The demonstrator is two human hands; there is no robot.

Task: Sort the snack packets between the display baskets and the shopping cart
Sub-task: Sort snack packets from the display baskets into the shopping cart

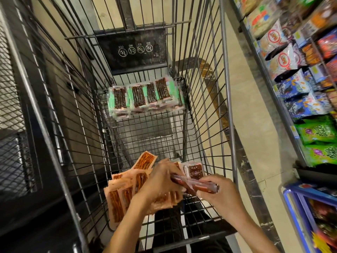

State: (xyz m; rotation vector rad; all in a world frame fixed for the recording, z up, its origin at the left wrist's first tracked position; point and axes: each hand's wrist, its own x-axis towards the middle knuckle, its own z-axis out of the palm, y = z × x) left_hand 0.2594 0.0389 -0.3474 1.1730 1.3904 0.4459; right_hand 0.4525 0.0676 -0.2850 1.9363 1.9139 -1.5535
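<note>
Right hand grasps a stack of red packets above the near end of the shopping cart. Left hand meets it over the orange packets; grip blurred, cannot tell. Advise squaring the stack two-handed, then laying it apart from the orange and the far-end green-labelled packets.

Wire shopping cart, dark metal, seen from above. Far end: green-edged packets of dark sticks, flat, approx 4 piles side by side. Near end, left: orange packets of reddish sticks in a loose overlapping heap. Near right: clear packet w/ dark brown pieces. Dark red packet is above the heap, edge-on; right hand grips one end, left hand blurred at the other. Blue display basket sits right of cart, w/ packets inside.
</note>
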